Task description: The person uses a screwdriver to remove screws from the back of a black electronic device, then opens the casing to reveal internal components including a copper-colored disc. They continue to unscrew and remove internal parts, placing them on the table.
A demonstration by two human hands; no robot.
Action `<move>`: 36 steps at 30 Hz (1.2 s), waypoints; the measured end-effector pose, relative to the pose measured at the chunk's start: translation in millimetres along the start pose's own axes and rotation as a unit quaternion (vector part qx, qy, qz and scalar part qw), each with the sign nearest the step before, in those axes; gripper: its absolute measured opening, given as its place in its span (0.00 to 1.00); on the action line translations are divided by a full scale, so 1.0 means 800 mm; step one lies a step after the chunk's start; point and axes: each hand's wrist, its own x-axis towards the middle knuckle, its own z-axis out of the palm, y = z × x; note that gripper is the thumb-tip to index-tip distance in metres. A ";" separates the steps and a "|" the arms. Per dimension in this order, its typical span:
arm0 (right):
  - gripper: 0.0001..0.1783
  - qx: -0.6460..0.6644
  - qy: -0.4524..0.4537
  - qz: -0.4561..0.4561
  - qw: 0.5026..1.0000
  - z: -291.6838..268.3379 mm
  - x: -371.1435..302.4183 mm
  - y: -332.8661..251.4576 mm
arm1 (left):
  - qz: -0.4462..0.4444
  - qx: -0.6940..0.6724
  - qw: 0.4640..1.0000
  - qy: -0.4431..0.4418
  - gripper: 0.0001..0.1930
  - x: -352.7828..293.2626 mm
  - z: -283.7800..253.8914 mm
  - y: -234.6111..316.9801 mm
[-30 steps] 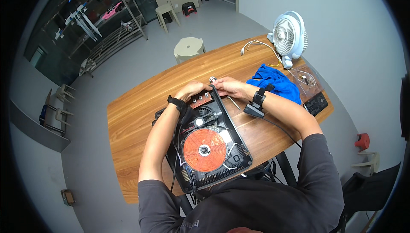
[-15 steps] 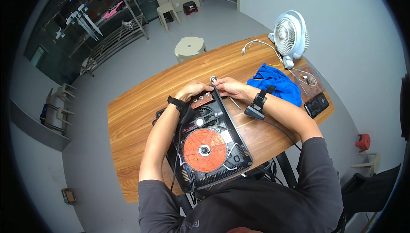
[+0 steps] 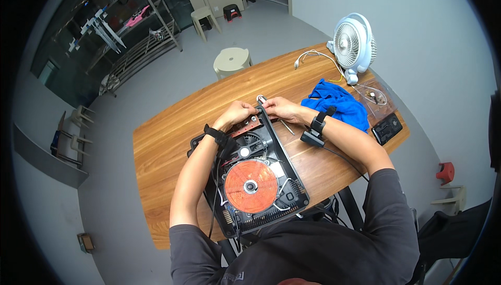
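An opened induction cooker [image 3: 289, 167] lies on the table in front of me, its black casing exposing a round orange-red coil [image 3: 237, 187]. A brown strip circuit board [image 3: 250, 124] with pale round buttons sits along the far end. At the casing's far right corner, my left hand [image 3: 237, 113] is closed, fingertips pinched at the rim beside the board. My right hand [image 3: 282, 109] grips the same corner from the right; what lies between the fingertips is hidden. Beside it a thin metal rod [image 3: 287, 127] rests on the wood. A small red-and-white object [image 3: 261, 98] shows just beyond the corner.
To the right on the wooden table [image 3: 172, 144] lie a blue cloth [image 3: 336, 102], a black phone-like device [image 3: 387, 129] and a clear plastic bag [image 3: 377, 97] with small parts. A white fan [image 3: 353, 45] with a cable stands at the far right. Beyond the table is a stool [image 3: 232, 61].
Both hands stay at the casing's far right corner. The left fingers have shifted slightly, and fewer of the board's pale buttons show. The casing has barely moved.
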 end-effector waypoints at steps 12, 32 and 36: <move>0.10 -0.048 -0.077 -0.003 0.996 -0.037 0.007 -0.006 | -0.026 -0.005 1.000 -0.001 0.11 0.000 0.001 0.012; 0.07 -0.055 -0.181 0.079 0.979 -0.066 0.048 -0.011 | -0.031 -0.079 0.996 -0.040 0.09 -0.002 0.001 0.018; 0.07 -0.090 -0.185 0.106 0.973 -0.055 0.041 -0.035 | -0.033 -0.067 0.997 -0.032 0.09 -0.005 0.002 0.019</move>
